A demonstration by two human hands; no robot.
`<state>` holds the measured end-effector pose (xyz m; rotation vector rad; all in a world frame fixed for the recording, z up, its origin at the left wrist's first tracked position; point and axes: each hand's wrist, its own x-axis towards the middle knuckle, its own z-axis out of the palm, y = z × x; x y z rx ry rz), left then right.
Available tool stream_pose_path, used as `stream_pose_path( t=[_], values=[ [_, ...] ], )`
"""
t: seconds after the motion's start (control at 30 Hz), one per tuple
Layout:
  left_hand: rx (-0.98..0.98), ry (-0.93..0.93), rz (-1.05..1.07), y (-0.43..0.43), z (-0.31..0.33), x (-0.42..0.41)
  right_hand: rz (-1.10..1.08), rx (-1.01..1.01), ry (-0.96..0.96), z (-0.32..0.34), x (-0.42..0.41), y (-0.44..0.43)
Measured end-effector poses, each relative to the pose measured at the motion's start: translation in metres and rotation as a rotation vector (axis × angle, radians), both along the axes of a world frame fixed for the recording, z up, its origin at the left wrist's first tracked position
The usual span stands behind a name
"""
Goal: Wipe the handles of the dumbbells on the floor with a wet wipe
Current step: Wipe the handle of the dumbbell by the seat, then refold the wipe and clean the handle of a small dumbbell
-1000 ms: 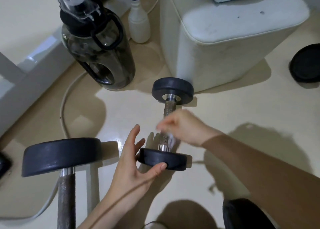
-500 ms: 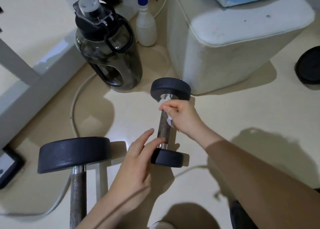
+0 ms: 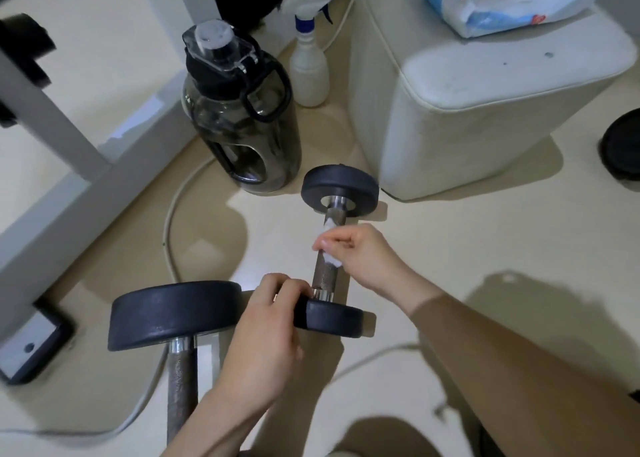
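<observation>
On the cream floor lies a small dumbbell, black round ends, knurled steel handle. The left hand grips its near end with curled fingers; the right hand pinches a white wet wipe around the handle.

Cream floor carrying gym gear.
A small dumbbell is lying mid-floor, with a larger dumbbell lying just beside it on the left. A dark water jug, spray bottle and white padded stool are standing behind them. A white cable is curling past the jug.
</observation>
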<state>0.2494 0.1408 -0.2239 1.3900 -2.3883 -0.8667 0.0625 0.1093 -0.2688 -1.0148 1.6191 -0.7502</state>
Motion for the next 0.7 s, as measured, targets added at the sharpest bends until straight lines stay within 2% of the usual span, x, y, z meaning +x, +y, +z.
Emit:
stream_pose_path(
  t=[0.07, 0.17, 0.2, 0.27, 0.33, 0.4, 0.5, 0.63, 0.7],
  values=[
    [0.017, -0.087, 0.032, -0.012, 0.004, -0.001, 0.213, 0.125, 0.05, -0.002, 0.011, 0.02],
    [0.131, -0.167, 0.042, -0.034, 0.012, 0.0, 0.297, 0.13, -0.131, 0.022, 0.012, 0.021],
    [0.17, -0.088, 0.093, -0.041, 0.018, -0.001, 0.277, 0.124, -0.232, 0.036, 0.008, 0.017],
    [0.324, 0.28, 0.246, -0.049, 0.035, -0.009, 0.174, 0.12, -0.531, 0.066, -0.01, 0.01],
    [0.673, 0.697, 0.301, -0.052, 0.056, -0.027, 0.122, 0.102, -0.862, 0.087, -0.029, 0.009],
    [0.953, 0.885, 0.218, -0.052, 0.067, -0.051, 0.142, 0.078, -1.014, 0.103, -0.043, 0.017],
    [1.037, 0.991, 0.077, -0.054, 0.073, -0.095, 0.135, 0.079, -0.969, 0.126, -0.068, 0.031],
    [1.089, 1.062, 0.017, -0.05, 0.083, -0.155, 0.02, 0.059, -0.713, 0.167, -0.118, 0.061],
    [1.044, 1.055, -0.004, -0.04, 0.091, -0.179, -0.072, 0.107, -0.523, 0.192, -0.139, 0.078]
  ],
)
